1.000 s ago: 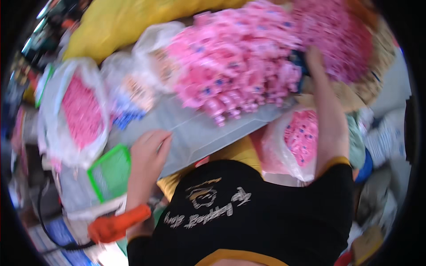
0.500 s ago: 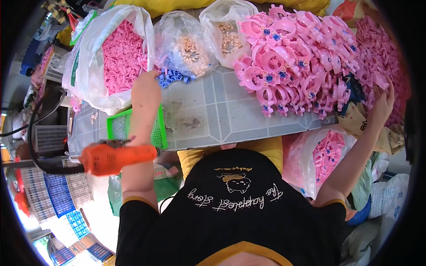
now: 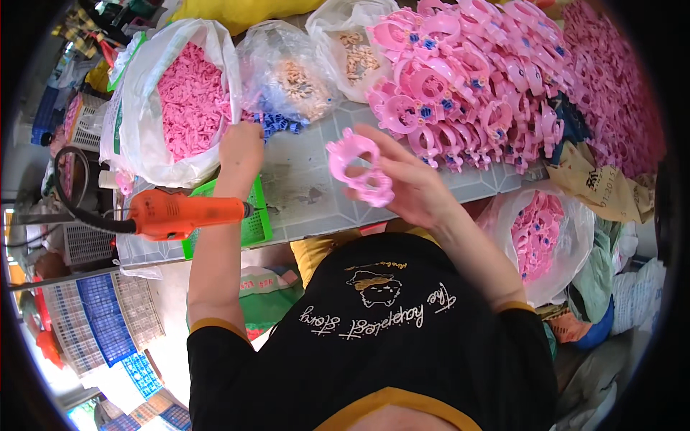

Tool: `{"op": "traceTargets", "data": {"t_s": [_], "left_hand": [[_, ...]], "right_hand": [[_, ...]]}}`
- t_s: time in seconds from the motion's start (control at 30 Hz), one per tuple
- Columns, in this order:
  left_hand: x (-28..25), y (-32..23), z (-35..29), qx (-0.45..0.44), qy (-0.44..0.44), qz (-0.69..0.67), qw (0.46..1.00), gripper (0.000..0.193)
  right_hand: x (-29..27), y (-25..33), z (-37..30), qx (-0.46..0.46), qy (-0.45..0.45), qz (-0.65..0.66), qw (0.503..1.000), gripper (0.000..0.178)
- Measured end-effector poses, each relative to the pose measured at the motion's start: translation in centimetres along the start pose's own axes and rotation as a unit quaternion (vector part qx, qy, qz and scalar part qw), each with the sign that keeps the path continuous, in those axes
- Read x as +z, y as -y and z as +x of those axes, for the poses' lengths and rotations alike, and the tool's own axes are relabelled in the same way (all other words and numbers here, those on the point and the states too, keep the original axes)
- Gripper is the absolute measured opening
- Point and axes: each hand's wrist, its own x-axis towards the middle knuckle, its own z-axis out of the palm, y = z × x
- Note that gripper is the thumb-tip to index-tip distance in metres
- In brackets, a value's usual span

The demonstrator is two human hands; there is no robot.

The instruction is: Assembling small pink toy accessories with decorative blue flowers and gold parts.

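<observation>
My right hand (image 3: 417, 188) holds up a pink plastic part with round openings (image 3: 352, 161) over the middle of the table, gripping it between thumb and fingers. My left hand (image 3: 242, 147) is at the edge of a white bag of small pink pieces (image 3: 190, 100), beside a little heap of blue plastic parts (image 3: 280, 126). Its fingers are drawn together, and whatever is between them is hidden. An orange electric screwdriver (image 3: 183, 214) hangs across my left forearm. Under that forearm lies a bright green basket (image 3: 260, 215).
Clear bags with small cream pieces (image 3: 298, 79) stand at the back. Pink assembled parts (image 3: 467, 79) are heaped at right, beside a mass of small pink pieces (image 3: 611, 93). An open bag of pink parts (image 3: 539, 237) sits below the table's (image 3: 309, 194) right edge.
My right hand has come from the pink heap at far right to the middle, bringing a pink part with round openings. My left hand stays near the blue parts.
</observation>
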Motion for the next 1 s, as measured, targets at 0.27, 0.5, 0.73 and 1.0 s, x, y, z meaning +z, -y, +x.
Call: {"op": "traceTargets", "data": {"t_s": [0.27, 0.5, 0.73, 1.0], "left_hand": [[-1.6, -2.7, -1.9, 0.084, -0.112, -0.371, 0.918, 0.019], [-2.7, -5.7, -3.2, 0.228, 0.007, -0.495, 0.838, 0.016], [-2.6, -7.9, -3.9, 0.274, -0.057, -0.345, 0.896, 0.014], [-3.0, -7.0, -4.5, 0.232, 0.113, -0.396, 0.881, 0.021]], "right_hand": [[-4.1, -3.8, 6.9, 0.002, -0.029, 0.078, 0.997, 0.053], [-3.1, -4.0, 8.0, -0.011, -0.068, 0.015, 0.997, 0.052], [-4.4, -4.8, 7.9, 0.010, -0.015, 0.056, 0.998, 0.052], [-4.7, -5.3, 8.7, -0.028, -0.107, 0.019, 0.994, 0.049]]}}
